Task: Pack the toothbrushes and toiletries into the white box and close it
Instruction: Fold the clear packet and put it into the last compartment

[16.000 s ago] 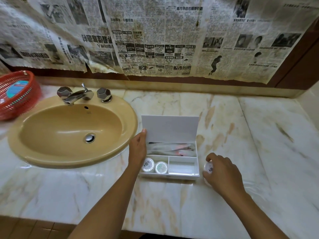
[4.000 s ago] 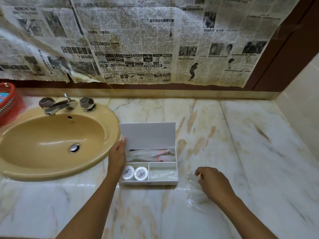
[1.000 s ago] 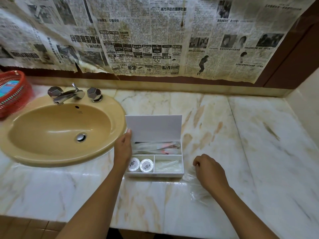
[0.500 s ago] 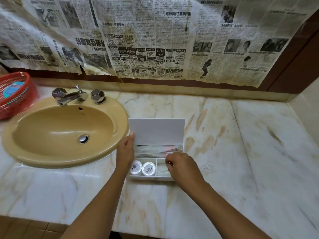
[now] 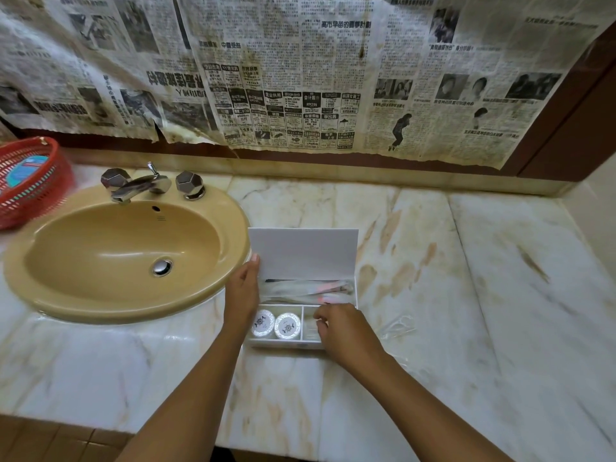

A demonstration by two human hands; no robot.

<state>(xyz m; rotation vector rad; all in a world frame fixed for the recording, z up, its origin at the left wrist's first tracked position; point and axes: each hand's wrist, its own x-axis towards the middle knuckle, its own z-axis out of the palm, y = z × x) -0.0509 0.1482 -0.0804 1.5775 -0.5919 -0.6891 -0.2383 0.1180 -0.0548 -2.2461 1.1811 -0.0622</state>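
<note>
Marble-topped bench (image 5: 466,295) carries the white plastic box (image 5: 286,343) near its front edge, beside the sink, lid upright. The left hand (image 5: 241,295) holds the box's left side with straight fingers. The right hand (image 5: 346,331), a moment ago on the clear plastic packet (image 5: 400,325), now reaches curled into the front right compartment; whether it pinches something I cannot tell. Closing comes soon, I think.

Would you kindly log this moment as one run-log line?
white box: lid open | left hand: steadying lid edge | right hand: over front-right compartment | clear packet: on counter
</note>
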